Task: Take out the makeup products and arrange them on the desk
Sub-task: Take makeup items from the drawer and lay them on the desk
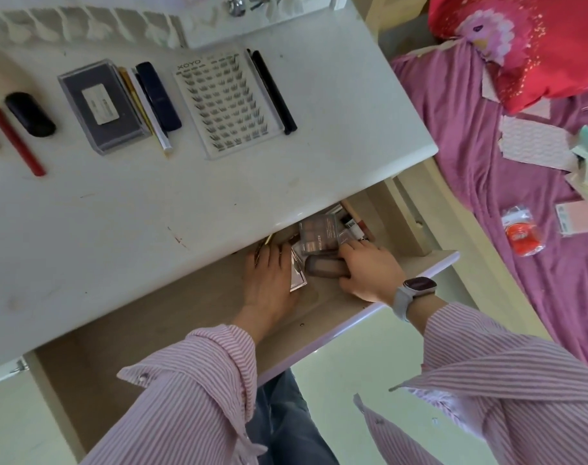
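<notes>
The drawer [192,317] under the white desk [118,229] stands pulled out, and both my hands are inside it. My right hand [369,271] grips a brown oblong compact [323,266]. My left hand [269,280] lies flat with straight fingers on a clear silver-edged packet [297,280], its fingertips near a gold stick [268,240] at the desk edge. Just behind the hands lie a brown eyeshadow palette [319,234] and a black-and-white tube [353,228]. Part of the drawer's contents is hidden under the desk top.
On the desk lie a red pencil [14,135], a black case [30,114], a clear box [101,105], thin pencils [145,109], a navy tube [158,95], a lash tray [225,102] and a black pen [274,92]. A bed with purple sheets [487,162] is on the right.
</notes>
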`<move>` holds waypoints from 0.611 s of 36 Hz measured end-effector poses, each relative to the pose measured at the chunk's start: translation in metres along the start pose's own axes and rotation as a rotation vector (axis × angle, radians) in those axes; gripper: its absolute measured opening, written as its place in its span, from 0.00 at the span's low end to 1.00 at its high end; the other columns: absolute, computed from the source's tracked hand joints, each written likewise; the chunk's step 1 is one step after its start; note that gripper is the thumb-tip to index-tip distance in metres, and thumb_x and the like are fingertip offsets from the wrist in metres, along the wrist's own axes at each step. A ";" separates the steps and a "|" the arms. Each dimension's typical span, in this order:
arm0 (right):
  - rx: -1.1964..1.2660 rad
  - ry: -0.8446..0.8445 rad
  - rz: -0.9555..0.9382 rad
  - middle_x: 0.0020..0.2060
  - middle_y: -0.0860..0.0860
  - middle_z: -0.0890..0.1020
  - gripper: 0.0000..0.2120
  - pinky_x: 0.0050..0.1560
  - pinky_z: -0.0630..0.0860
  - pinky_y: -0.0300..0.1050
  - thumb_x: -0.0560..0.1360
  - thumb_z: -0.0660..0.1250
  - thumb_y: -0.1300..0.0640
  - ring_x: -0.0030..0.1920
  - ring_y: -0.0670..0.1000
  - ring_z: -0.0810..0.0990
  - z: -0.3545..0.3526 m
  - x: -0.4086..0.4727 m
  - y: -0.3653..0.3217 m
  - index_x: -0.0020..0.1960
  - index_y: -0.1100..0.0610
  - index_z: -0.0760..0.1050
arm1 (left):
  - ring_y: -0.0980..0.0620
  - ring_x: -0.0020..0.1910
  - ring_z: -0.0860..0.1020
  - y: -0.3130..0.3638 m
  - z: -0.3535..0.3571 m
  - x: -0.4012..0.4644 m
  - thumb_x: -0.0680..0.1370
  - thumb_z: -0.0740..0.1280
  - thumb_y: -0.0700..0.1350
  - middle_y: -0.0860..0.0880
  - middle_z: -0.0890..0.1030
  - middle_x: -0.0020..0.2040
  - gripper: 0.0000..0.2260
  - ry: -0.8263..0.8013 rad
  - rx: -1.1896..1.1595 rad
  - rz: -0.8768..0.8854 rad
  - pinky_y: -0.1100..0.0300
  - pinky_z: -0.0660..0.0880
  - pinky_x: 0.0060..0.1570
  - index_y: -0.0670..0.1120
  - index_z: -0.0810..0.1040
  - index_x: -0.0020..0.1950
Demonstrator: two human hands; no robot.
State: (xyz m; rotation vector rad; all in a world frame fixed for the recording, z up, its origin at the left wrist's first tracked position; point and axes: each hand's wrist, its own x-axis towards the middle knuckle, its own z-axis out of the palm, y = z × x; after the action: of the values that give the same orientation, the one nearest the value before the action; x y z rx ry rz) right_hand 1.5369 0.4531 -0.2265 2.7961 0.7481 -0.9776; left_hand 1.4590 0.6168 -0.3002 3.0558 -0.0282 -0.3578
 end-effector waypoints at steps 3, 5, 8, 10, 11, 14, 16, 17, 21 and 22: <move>-0.001 0.010 0.015 0.61 0.53 0.72 0.18 0.55 0.67 0.48 0.73 0.62 0.52 0.61 0.55 0.69 0.000 -0.001 0.002 0.61 0.56 0.67 | 0.44 0.43 0.75 0.003 0.005 0.004 0.55 0.74 0.63 0.43 0.78 0.42 0.38 0.074 -0.023 -0.037 0.49 0.62 0.52 0.42 0.72 0.56; 0.001 0.035 0.019 0.61 0.53 0.72 0.18 0.55 0.67 0.48 0.73 0.61 0.52 0.62 0.55 0.69 0.001 -0.002 0.003 0.61 0.56 0.67 | 0.43 0.41 0.76 0.006 0.004 0.007 0.50 0.76 0.61 0.43 0.78 0.40 0.41 0.030 -0.035 -0.085 0.49 0.61 0.51 0.42 0.68 0.55; 0.010 0.067 0.013 0.60 0.52 0.73 0.18 0.55 0.67 0.48 0.73 0.61 0.52 0.61 0.54 0.69 0.001 -0.005 0.006 0.62 0.55 0.67 | 0.44 0.38 0.76 0.011 0.001 0.010 0.46 0.77 0.62 0.44 0.77 0.39 0.43 -0.052 -0.069 -0.128 0.51 0.64 0.46 0.43 0.69 0.55; 0.029 0.083 0.005 0.59 0.52 0.73 0.18 0.54 0.66 0.48 0.73 0.60 0.52 0.60 0.53 0.70 0.001 -0.007 0.008 0.62 0.55 0.67 | 0.44 0.42 0.75 0.014 0.003 0.012 0.51 0.76 0.62 0.44 0.77 0.43 0.42 -0.113 -0.066 -0.115 0.52 0.68 0.47 0.44 0.72 0.60; 0.038 0.095 0.001 0.59 0.51 0.73 0.18 0.54 0.66 0.47 0.73 0.60 0.52 0.59 0.53 0.70 0.000 -0.009 0.009 0.62 0.54 0.67 | 0.43 0.45 0.75 0.015 0.004 0.012 0.56 0.76 0.63 0.43 0.76 0.47 0.42 -0.149 -0.082 -0.108 0.52 0.69 0.49 0.44 0.71 0.63; 0.058 0.136 -0.006 0.56 0.51 0.74 0.17 0.53 0.67 0.46 0.73 0.60 0.52 0.57 0.52 0.70 -0.003 -0.013 0.010 0.61 0.54 0.68 | 0.41 0.53 0.73 0.012 0.001 0.011 0.63 0.71 0.65 0.40 0.73 0.56 0.42 -0.207 -0.132 -0.081 0.50 0.67 0.53 0.44 0.64 0.69; 0.070 0.150 -0.010 0.56 0.51 0.74 0.17 0.53 0.67 0.45 0.73 0.60 0.51 0.57 0.52 0.71 -0.005 -0.017 0.010 0.61 0.54 0.68 | 0.40 0.60 0.68 0.010 0.001 0.010 0.69 0.68 0.63 0.40 0.67 0.63 0.41 -0.256 -0.147 -0.050 0.49 0.63 0.58 0.46 0.55 0.73; 0.073 0.159 -0.013 0.56 0.50 0.74 0.17 0.53 0.66 0.44 0.74 0.60 0.51 0.57 0.51 0.70 -0.006 -0.018 0.010 0.62 0.54 0.68 | 0.40 0.62 0.66 0.009 -0.002 0.010 0.70 0.67 0.62 0.40 0.66 0.64 0.40 -0.267 -0.154 -0.037 0.49 0.62 0.59 0.47 0.54 0.74; 0.096 0.217 -0.033 0.56 0.50 0.74 0.17 0.51 0.64 0.42 0.73 0.61 0.51 0.56 0.51 0.71 -0.009 -0.024 0.008 0.61 0.54 0.69 | 0.41 0.60 0.69 0.001 -0.009 -0.001 0.70 0.67 0.64 0.42 0.67 0.62 0.35 -0.233 -0.221 -0.026 0.50 0.64 0.59 0.51 0.59 0.71; 0.111 0.235 -0.038 0.55 0.49 0.74 0.17 0.49 0.63 0.41 0.73 0.61 0.52 0.55 0.50 0.71 -0.010 -0.027 0.008 0.61 0.54 0.69 | 0.41 0.58 0.71 -0.002 -0.012 -0.004 0.69 0.67 0.65 0.42 0.69 0.60 0.35 -0.202 -0.236 -0.023 0.50 0.66 0.57 0.51 0.61 0.70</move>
State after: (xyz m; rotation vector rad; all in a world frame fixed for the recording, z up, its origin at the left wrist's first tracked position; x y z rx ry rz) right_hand 1.5280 0.4375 -0.2032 3.0408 0.7983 -0.7238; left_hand 1.4575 0.6194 -0.2877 2.7791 0.0361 -0.6220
